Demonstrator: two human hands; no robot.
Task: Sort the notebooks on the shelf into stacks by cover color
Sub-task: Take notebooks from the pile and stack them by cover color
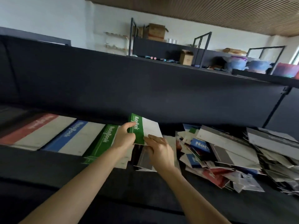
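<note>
Green notebook [142, 129] held tilted above the shelf [48, 160], between the green stack [103, 141] and the loose pile [226, 152]; dark open gap behind it. Left hand [124, 138] pinches its green edge, thumb on top. Right hand [159, 151] grips the lower corner, fingers closed together on it.

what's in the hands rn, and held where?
A green notebook, held by both hands. The left hand pinches its green spine-side strip; the right hand holds the lower edge of the white part.
</note>
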